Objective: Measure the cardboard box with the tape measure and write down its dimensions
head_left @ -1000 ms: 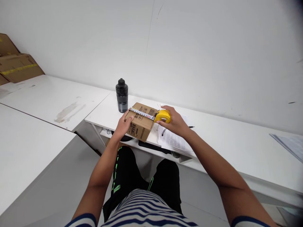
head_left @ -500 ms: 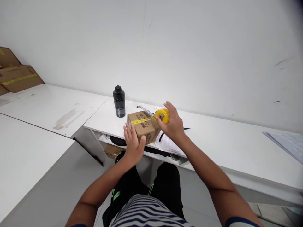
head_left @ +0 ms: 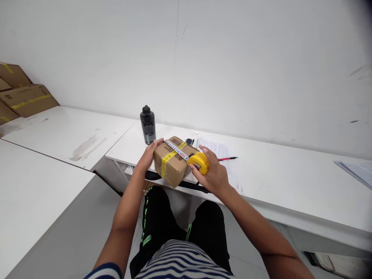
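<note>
A small cardboard box (head_left: 169, 155) with yellow tape sits tilted at the table's front edge, before my knees. My left hand (head_left: 147, 155) grips its left side, fingertips at the upper left corner by the end of the measuring blade. My right hand (head_left: 213, 172) is closed around a yellow tape measure (head_left: 200, 162), held against the box's right side. The numbered blade (head_left: 178, 150) lies stretched across the top face, between the two hands. My right palm hides part of the tape measure's case.
A dark water bottle (head_left: 148, 126) stands behind my left hand. Behind the box lies a small dark watch-like item (head_left: 190, 142). Papers (head_left: 218, 148) and a red and black pen (head_left: 228, 158) are to the right, with more sheets (head_left: 354, 173) farther off. Large cartons (head_left: 30, 100) stack at far left.
The box has been turned, and the extended blade now lies across its top instead of pointing past it. My left hand has moved from the front to the box's left side.
</note>
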Tool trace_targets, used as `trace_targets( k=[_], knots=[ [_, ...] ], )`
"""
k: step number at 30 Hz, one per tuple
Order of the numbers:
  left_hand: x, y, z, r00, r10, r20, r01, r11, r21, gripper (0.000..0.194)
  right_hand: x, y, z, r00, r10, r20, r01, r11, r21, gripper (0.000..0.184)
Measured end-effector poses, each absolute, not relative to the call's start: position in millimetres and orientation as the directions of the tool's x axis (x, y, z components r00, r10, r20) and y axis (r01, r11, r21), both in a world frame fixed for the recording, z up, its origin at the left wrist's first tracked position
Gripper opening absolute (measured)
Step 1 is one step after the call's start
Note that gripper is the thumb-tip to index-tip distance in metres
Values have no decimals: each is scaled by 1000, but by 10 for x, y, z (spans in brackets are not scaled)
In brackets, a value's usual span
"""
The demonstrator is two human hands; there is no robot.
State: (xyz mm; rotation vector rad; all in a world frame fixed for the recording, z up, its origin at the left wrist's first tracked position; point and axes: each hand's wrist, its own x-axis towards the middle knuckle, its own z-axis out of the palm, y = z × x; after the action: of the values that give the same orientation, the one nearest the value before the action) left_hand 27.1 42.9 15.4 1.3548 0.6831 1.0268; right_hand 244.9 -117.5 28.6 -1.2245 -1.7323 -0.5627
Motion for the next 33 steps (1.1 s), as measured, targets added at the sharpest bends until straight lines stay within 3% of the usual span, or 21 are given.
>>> trace_targets(
  k=[3, 26, 30, 33],
  knots=[
    [296, 371, 73, 509, 842, 181, -217, -78, 973, 66, 2509, -1182, 272, -102, 494, 864, 904, 407, -126, 87],
    [466, 260, -17, 378, 910, 168, -244, -77, 967, 55, 2533, -1208, 204, -14, 415, 910, 883, 431, -183, 78],
    [497, 227, -22, 327, 927, 182, -282, -88, 955, 55, 2588, -1228, 186, 28, 464, 885, 828, 486, -280, 80],
    [478, 180, -32, 233, 949, 214, -372, -116, 921, 70, 2686, -1223, 161, 182, 463, 867, 753, 502, -426, 80]
  ],
)
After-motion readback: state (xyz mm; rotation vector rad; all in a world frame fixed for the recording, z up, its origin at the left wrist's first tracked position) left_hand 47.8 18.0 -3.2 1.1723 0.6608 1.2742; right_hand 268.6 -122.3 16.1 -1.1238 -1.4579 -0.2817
